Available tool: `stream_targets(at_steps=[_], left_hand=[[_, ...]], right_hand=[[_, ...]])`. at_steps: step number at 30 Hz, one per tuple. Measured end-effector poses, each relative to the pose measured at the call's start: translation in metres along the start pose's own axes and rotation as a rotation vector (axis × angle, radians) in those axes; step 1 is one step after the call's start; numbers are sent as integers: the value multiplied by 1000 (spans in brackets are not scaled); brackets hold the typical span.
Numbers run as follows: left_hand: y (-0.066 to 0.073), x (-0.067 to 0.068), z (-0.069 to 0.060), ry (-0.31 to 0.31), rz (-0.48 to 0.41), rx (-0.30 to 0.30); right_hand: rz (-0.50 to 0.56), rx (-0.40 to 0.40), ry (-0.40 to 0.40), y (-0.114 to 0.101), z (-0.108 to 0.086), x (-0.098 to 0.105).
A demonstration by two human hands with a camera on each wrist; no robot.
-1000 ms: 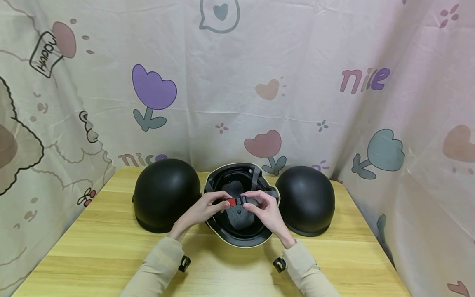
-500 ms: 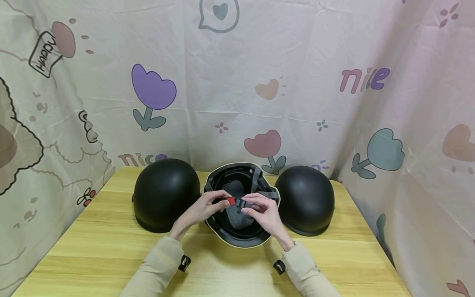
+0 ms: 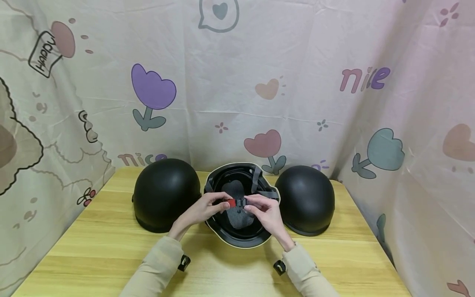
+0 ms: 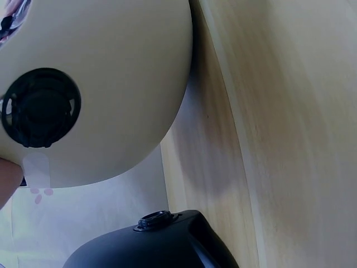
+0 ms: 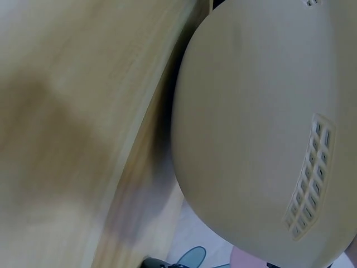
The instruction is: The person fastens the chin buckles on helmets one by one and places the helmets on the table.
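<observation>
Between two black helmets lies an upturned beige helmet (image 3: 237, 241), its dark padded inside facing up. Above its opening, the left hand (image 3: 200, 210) pinches a red buckle piece (image 3: 231, 203) between thumb and fingers. The right hand (image 3: 268, 212) pinches a black buckle piece (image 3: 243, 202) on a grey strap. The two pieces meet or nearly meet; whether they are joined I cannot tell. In the left wrist view the beige shell (image 4: 122, 72) shows a round black knob (image 4: 42, 108); in the right wrist view the shell (image 5: 245, 111) has a slotted vent (image 5: 310, 178).
One black helmet (image 3: 167, 196) stands left of the beige one, another (image 3: 305, 201) stands right, close to its rim. All rest on a wooden table (image 3: 92, 251). A printed curtain (image 3: 222, 62) hangs behind and at both sides.
Half a second ago the red and black pieces were tilted out of line; now they lie level, end to end. The right hand has shifted slightly, and both hands keep their pinch.
</observation>
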State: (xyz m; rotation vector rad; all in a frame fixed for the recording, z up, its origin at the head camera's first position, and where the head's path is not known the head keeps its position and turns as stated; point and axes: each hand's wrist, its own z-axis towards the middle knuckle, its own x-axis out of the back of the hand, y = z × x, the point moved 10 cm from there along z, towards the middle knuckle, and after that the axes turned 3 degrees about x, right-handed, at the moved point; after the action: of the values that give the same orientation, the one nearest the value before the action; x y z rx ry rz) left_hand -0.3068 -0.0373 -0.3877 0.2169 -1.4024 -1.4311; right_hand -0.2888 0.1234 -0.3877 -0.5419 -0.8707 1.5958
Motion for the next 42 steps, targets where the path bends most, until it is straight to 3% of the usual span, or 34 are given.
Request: stream_targets(at_steps=[16,24,30,37,42], left_hand=[[3,-1,-2,-21,-24,-1],[-1,-2,-4,-58,-68,12],[0,-3,-3,-67,-77,20],[-2,-3,-4,-68,-72,29],[-4,-2,-5,-67,-68,21]], right_hand=[[57,29,-20,1,1,-3],[48,73,-54,-2,1,-6],[19,70,-46,-1,2,-6],[16,128,-72,-8,3,-9],[5,102,-88,-7,5,-10]])
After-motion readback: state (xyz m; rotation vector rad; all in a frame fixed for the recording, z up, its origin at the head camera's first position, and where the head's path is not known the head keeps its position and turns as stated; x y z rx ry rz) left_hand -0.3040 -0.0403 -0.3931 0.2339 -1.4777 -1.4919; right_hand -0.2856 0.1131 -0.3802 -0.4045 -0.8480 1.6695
